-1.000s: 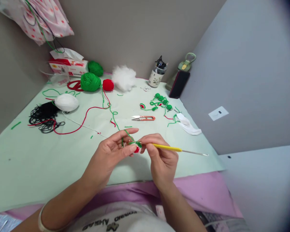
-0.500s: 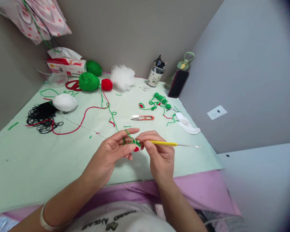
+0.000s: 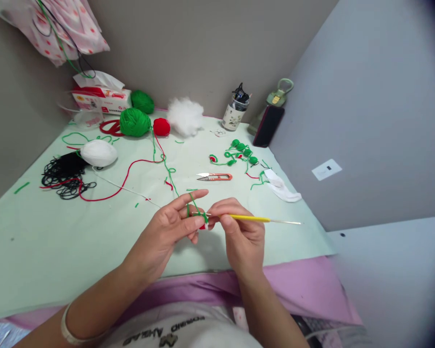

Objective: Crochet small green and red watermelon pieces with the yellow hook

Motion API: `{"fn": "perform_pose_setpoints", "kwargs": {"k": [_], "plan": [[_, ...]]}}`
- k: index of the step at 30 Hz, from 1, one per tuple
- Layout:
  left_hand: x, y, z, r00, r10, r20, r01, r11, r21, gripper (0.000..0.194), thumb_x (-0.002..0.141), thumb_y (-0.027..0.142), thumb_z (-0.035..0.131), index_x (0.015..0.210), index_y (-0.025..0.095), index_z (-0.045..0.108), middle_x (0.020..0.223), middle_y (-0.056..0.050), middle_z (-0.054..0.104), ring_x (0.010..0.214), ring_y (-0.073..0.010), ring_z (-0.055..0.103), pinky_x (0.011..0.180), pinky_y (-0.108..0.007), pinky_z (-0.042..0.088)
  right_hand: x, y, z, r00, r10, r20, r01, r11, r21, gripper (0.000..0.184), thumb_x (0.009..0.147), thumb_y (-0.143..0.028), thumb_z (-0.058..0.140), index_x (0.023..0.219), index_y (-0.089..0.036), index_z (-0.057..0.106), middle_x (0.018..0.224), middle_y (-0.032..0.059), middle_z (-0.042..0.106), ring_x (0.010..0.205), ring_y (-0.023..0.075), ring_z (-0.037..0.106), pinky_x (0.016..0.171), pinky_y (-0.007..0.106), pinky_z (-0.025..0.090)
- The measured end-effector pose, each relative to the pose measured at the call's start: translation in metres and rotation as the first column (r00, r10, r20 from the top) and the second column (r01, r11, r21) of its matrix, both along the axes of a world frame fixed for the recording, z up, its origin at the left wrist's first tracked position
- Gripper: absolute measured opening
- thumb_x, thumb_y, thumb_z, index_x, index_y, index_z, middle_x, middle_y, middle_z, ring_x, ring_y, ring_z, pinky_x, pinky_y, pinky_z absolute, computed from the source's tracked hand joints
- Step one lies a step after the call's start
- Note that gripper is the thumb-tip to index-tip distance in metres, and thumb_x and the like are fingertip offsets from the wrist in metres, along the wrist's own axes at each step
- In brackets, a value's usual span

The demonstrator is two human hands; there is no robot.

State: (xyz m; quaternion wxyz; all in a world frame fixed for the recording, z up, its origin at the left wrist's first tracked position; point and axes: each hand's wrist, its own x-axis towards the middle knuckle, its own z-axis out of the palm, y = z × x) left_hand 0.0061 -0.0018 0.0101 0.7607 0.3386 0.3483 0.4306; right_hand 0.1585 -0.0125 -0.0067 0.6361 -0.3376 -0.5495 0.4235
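My left hand (image 3: 172, 227) pinches a small crochet piece (image 3: 204, 225) of red, white and green yarn between thumb and fingers. Green yarn (image 3: 194, 200) runs over its raised index finger. My right hand (image 3: 242, 237) grips the yellow handle of a crochet hook (image 3: 252, 218) like a pen. The hook's thin metal end reaches left to the green stitches at the left fingertips; a second metal tip points right. Fingers hide much of the crochet piece. Beyond the hands lie orange-handled thread snips (image 3: 215, 177).
Green yarn balls (image 3: 135, 122), a red ball (image 3: 162, 127), white stuffing (image 3: 185, 117) and a tissue pack (image 3: 103, 99) stand at the back. White yarn (image 3: 99, 153) and black yarn (image 3: 63, 176) lie left. Small green crochet pieces (image 3: 241, 149), a pen cup (image 3: 235, 113) and a phone (image 3: 268, 126) are right.
My right hand has moved slightly right with the hook, drawing it back from the left fingers. The crochet piece has turned and less of it shows.
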Motion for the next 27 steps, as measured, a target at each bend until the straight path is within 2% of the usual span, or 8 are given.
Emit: {"fn": "perform_pose_setpoints", "kwargs": {"k": [4, 7, 10, 13, 15, 18, 22, 27], "plan": [[-0.006, 0.001, -0.003, 0.991, -0.089, 0.095, 0.096, 0.993, -0.068, 0.044, 0.082, 0.021, 0.071, 0.126, 0.025, 0.064, 0.079, 0.002, 0.055, 0.065, -0.0066, 0.049, 0.057, -0.016, 0.043, 0.005, 0.001, 0.000, 0.983, 0.012, -0.183, -0.042, 0.986, -0.163, 0.019, 0.093, -0.026, 0.057, 0.085, -0.020, 0.072, 0.081, 0.0023, 0.062, 0.064, 0.0122, 0.061, 0.059, 0.028, 0.051], [-0.005, 0.001, -0.007, 0.988, -0.098, 0.121, 0.106, 0.993, -0.060, 0.041, 0.081, 0.020, 0.072, 0.122, 0.024, 0.066, 0.084, 0.001, 0.055, 0.069, -0.0070, 0.051, 0.059, -0.016, 0.044, 0.007, 0.002, 0.000, 0.959, 0.038, -0.280, -0.110, 0.963, -0.246, 0.020, 0.093, -0.027, 0.057, 0.081, -0.020, 0.071, 0.075, 0.0008, 0.060, 0.059, 0.0103, 0.057, 0.055, 0.025, 0.048], [0.000, 0.000, -0.009, 0.999, -0.045, 0.021, 0.045, 0.999, 0.010, 0.040, 0.081, 0.021, 0.073, 0.120, 0.026, 0.067, 0.084, 0.001, 0.058, 0.071, -0.0079, 0.053, 0.063, -0.018, 0.045, 0.003, 0.001, -0.001, 0.970, 0.071, -0.231, -0.120, 0.971, -0.206, 0.018, 0.093, -0.028, 0.057, 0.085, -0.022, 0.072, 0.080, 0.0019, 0.062, 0.064, 0.0114, 0.058, 0.058, 0.026, 0.048], [0.004, -0.002, -0.011, 0.997, 0.002, -0.075, 0.003, 0.997, 0.073, 0.041, 0.079, 0.024, 0.075, 0.119, 0.028, 0.067, 0.086, 0.002, 0.062, 0.070, -0.0082, 0.056, 0.068, -0.020, 0.046, -0.002, -0.002, -0.002, 0.999, 0.014, -0.048, -0.018, 0.996, -0.092, 0.015, 0.092, -0.024, 0.060, 0.091, -0.024, 0.075, 0.088, 0.0046, 0.066, 0.079, 0.0158, 0.061, 0.066, 0.029, 0.050], [0.004, -0.003, -0.011, 0.996, 0.008, -0.093, -0.001, 0.997, 0.080, 0.039, 0.081, 0.026, 0.074, 0.119, 0.029, 0.067, 0.088, 0.002, 0.063, 0.069, -0.0078, 0.057, 0.071, -0.022, 0.046, -0.003, -0.003, -0.003, 0.999, -0.043, 0.012, 0.043, 0.998, -0.052, 0.016, 0.092, -0.022, 0.060, 0.092, -0.024, 0.076, 0.089, 0.0047, 0.067, 0.079, 0.0158, 0.061, 0.067, 0.029, 0.049], [0.002, -0.004, -0.010, 0.995, 0.019, -0.103, -0.010, 0.997, 0.081, 0.035, 0.085, 0.029, 0.070, 0.119, 0.027, 0.067, 0.088, 0.001, 0.065, 0.070, -0.0087, 0.060, 0.076, -0.024, 0.046, -0.001, -0.002, -0.006, 0.998, -0.046, -0.035, 0.042, 0.994, -0.098, 0.015, 0.093, -0.023, 0.059, 0.091, -0.023, 0.074, 0.088, 0.0036, 0.067, 0.072, 0.0135, 0.060, 0.064, 0.028, 0.048], [-0.002, -0.004, -0.010, 0.994, 0.022, -0.107, -0.014, 0.997, 0.078, 0.033, 0.084, 0.031, 0.071, 0.116, 0.026, 0.069, 0.087, 0.000, 0.067, 0.068, -0.0092, 0.060, 0.075, -0.025, 0.046, 0.003, 0.001, -0.007, 0.985, 0.015, -0.171, -0.050, 0.979, -0.200, 0.016, 0.095, -0.026, 0.057, 0.089, -0.021, 0.071, 0.086, 0.0025, 0.066, 0.071, 0.0120, 0.060, 0.065, 0.026, 0.048], [-0.003, -0.005, -0.009, 0.993, 0.024, -0.119, -0.014, 0.997, 0.081, 0.028, 0.083, 0.028, 0.071, 0.111, 0.027, 0.071, 0.085, 0.002, 0.066, 0.064, -0.0073, 0.058, 0.070, -0.023, 0.046, 0.005, 0.002, -0.004, 0.974, 0.063, -0.217, -0.102, 0.979, -0.176, 0.021, 0.098, -0.027, 0.051, 0.087, -0.019, 0.067, 0.081, 0.0026, 0.067, 0.069, 0.0117, 0.061, 0.064, 0.026, 0.048]]}}
